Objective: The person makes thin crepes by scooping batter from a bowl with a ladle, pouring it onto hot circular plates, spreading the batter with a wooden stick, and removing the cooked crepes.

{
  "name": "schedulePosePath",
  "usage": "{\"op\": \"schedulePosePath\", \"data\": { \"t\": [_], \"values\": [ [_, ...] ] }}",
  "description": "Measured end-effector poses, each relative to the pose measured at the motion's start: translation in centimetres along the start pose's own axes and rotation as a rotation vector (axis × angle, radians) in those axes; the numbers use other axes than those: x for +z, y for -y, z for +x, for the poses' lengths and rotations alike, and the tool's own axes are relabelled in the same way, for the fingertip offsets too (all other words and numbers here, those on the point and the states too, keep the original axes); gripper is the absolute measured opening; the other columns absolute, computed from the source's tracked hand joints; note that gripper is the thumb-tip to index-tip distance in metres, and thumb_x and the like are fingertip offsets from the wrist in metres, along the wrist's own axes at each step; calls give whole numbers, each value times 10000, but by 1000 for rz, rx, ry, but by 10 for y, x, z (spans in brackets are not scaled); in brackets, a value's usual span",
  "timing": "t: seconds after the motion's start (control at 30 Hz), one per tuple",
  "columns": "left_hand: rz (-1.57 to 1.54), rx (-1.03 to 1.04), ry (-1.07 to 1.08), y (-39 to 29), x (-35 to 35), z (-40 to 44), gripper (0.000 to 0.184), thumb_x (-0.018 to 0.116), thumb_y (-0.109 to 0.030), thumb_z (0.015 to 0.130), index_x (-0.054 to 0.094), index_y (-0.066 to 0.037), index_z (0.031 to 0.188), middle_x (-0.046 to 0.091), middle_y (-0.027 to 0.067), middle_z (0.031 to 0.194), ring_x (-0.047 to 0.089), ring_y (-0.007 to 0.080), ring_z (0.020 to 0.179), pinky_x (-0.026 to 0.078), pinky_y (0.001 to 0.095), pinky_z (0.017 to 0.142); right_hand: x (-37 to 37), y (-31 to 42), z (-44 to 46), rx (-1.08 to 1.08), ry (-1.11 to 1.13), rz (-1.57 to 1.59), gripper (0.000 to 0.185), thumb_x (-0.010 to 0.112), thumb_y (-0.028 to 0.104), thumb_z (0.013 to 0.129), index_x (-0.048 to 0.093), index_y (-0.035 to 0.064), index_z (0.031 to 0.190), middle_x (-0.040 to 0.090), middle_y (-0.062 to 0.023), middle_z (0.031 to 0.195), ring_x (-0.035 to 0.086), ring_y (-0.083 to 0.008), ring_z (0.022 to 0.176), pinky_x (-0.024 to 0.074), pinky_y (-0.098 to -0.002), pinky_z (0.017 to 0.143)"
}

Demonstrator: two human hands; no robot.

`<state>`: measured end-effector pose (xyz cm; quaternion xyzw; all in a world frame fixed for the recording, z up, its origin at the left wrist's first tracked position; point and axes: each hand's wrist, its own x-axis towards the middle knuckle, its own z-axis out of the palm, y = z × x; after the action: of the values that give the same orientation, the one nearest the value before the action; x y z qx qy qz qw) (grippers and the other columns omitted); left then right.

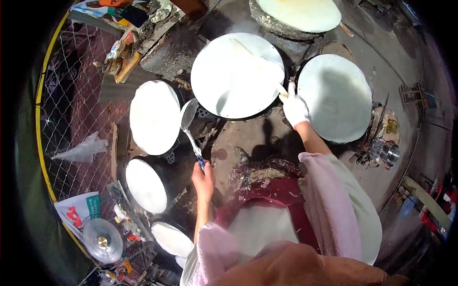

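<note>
My left hand [203, 181] is closed around the blue handle of a ladle [189, 116]. The ladle's bowl is coated white and hangs between the left and middle round griddles. On my right hand [295, 107] is a white glove, and its fingers are closed on the short handle of a spreader [282, 89] at the right rim of the middle griddle [214, 86]. White batter covers that griddle, and the spreader's far part blends into the batter. Just right of my gloved hand lies another griddle with a pale round sheet [334, 112], partly in shadow.
More white-covered griddles [155, 117] [146, 186] curve down the left side, and one [300, 14] stands at the top. A steel cup [390, 155] is at the right. Wire fencing [71, 119] and a glass lid [101, 240] are at the left.
</note>
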<state>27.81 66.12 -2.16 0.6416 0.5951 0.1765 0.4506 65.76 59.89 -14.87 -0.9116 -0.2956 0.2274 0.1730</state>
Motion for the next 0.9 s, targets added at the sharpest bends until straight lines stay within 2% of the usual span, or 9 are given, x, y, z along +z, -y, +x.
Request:
{"op": "schedulePosePath", "data": {
  "t": [0.03, 0.27, 0.3, 0.37, 0.43, 0.5, 0.53, 0.63, 0.9],
  "values": [
    [2, 121, 14, 15, 3, 2, 111, 501, -149, 983, 494, -57, 923, 397, -59, 573, 346, 35, 395, 272, 203, 355, 0, 7, 28, -10, -23, -44, 653, 484, 383, 925, 251, 81, 1455, 632, -224, 970, 643, -364, 850, 505, -466, 716],
    [60, 86, -6, 21, 7, -8, 90, 496, -128, 981, 488, -58, 925, 418, -59, 604, 338, 27, 417, 274, 194, 368, -16, 73, 103, -296, -144, -14, 562, 527, 351, 885, 427, -13, 1301, 641, -194, 1039, 659, -299, 860, 527, -422, 744],
    [50, 101, 2, 21, 9, -6, 85, 493, -125, 980, 488, -62, 924, 412, -60, 595, 340, 28, 415, 272, 196, 366, -14, 68, 78, -600, -380, 369, 480, 578, 295, 876, 494, 4, 1249, 644, -189, 1043, 637, -315, 884, 513, -408, 781],
    [80, 25, -11, 3, 12, -3, 129, 540, -140, 939, 552, -13, 916, 507, 30, 646, 442, 99, 543, 378, 271, 507, -9, 51, 18, -544, -148, 571, 541, 649, 24, 839, 475, 43, 1351, 581, -145, 1272, 571, -195, 1128, 440, -300, 967],
    [116, 60, -1, -4, 14, 4, 164, 558, -154, 924, 584, 7, 907, 545, 64, 661, 493, 129, 602, 424, 306, 565, -29, 36, -38, -199, 46, 1121, 492, 624, 51, 890, 462, -13, 1350, 561, -97, 1310, 542, -157, 1148, 401, -286, 1013],
    [61, 55, 33, -13, 21, 14, 175, 551, -169, 933, 573, 0, 893, 532, 44, 633, 485, 112, 568, 409, 296, 530, 42, -23, -51, 84, -190, 1309, 408, 640, 139, 908, 543, 40, 1292, 635, -12, 904, 585, -49, 767, 480, -184, 665],
    [38, 49, 57, -22, 26, 22, 180, 549, -175, 936, 567, -2, 888, 527, 35, 622, 482, 105, 557, 402, 290, 517, 28, -29, -69, 245, 92, 1416, 336, 649, 173, 906, 595, 96, 1228, 529, 54, 645, 475, -29, 489, 353, -190, 407],
    [-122, 34, 184, -53, 46, 59, 165, 500, -178, 980, 485, -73, 853, 407, -52, 572, 355, 45, 405, 276, 210, 357, 1, -12, -88, 375, 382, 1388, 336, 662, 191, 897, 613, 115, 1221, 512, 58, 584, 385, -36, 347, 269, -219, 301],
    [-247, 117, 501, -137, 138, 238, 195, 530, -129, 908, 473, -23, 754, 464, 28, 576, 435, 124, 412, 347, 279, 387, -34, -16, -53, 334, 489, 1244, 249, 637, 291, 909, 617, 139, 1104, 475, 67, 607, 331, -37, 377, 247, -217, 344]
  ]
}}
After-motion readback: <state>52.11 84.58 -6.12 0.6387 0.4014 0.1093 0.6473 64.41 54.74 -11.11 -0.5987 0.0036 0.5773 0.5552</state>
